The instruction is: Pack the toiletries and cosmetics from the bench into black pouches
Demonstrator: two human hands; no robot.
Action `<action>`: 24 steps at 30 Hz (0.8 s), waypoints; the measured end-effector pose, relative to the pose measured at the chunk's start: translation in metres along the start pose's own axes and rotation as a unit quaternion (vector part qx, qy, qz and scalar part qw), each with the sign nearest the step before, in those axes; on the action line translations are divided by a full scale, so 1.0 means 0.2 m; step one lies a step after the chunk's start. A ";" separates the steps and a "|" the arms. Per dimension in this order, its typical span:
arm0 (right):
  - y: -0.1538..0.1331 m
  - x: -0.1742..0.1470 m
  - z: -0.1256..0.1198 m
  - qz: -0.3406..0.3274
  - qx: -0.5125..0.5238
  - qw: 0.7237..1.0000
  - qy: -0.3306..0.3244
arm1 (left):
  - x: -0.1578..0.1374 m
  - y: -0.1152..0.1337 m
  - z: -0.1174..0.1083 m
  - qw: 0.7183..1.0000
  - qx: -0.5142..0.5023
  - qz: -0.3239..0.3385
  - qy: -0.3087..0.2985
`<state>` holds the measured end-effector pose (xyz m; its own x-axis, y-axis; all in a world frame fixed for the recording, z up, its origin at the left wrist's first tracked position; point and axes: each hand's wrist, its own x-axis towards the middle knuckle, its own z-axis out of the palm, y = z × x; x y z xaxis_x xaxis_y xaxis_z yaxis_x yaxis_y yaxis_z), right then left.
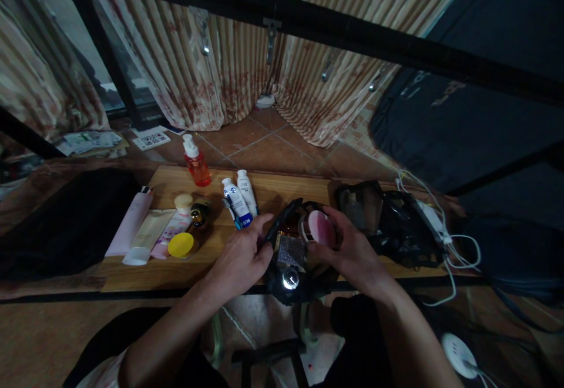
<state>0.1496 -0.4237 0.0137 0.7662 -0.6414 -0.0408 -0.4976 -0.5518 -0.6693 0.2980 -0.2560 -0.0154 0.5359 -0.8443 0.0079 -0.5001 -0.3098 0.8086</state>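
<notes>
A small black bag [274,285] stands at the table's front edge, its top spread apart. My left hand [240,261] pinches the bag's left rim between thumb and fingers. In my right hand [352,256] is a round jar with a pink lid [321,229], held tilted over the bag's right side. Inside the bag show a glittery silver box [291,251] and a shiny silver round cap [290,278]. Just beyond my left hand lie a blue-and-white tube [237,200] and a white tube [247,191]. The lower part of the bag's contents is hidden.
On the wooden table [282,183] stand a red pump bottle [199,167], several cosmetic tubes [150,235] and a yellow-lidded jar [181,245]. A black mesh bag [409,223] and white cables [453,241] lie right; black cloth [66,217] left. A dark bar [282,17] crosses above.
</notes>
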 end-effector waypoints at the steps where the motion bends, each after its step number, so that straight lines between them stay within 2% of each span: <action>1: 0.00 -0.01 -0.01 -0.003 -0.015 1.000 -0.016 | 0.00 0.00 0.00 1.000 -0.003 0.000 -0.002; 7: 0.01 -0.07 -0.02 -0.031 -0.137 0.983 -0.122 | 0.00 0.01 0.00 1.000 -0.007 -0.004 0.001; 14: 0.00 -0.06 0.04 -0.016 -0.162 0.972 -0.170 | 0.00 0.00 -0.01 1.000 0.007 -0.010 -0.001; 20: 0.08 -0.03 0.11 0.011 -0.174 0.974 -0.145 | -0.02 0.01 -0.01 1.000 -0.003 -0.010 -0.010; 24: 0.11 -0.02 0.13 0.003 -0.169 0.978 -0.122 | -0.02 0.01 0.00 1.000 -0.003 -0.008 -0.012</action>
<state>0.1455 -0.4196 -0.0209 0.8170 -0.5213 -0.2465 -0.5762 -0.7200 -0.3869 0.2958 -0.2526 -0.0140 0.5265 -0.8499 -0.0192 -0.4873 -0.3202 0.8124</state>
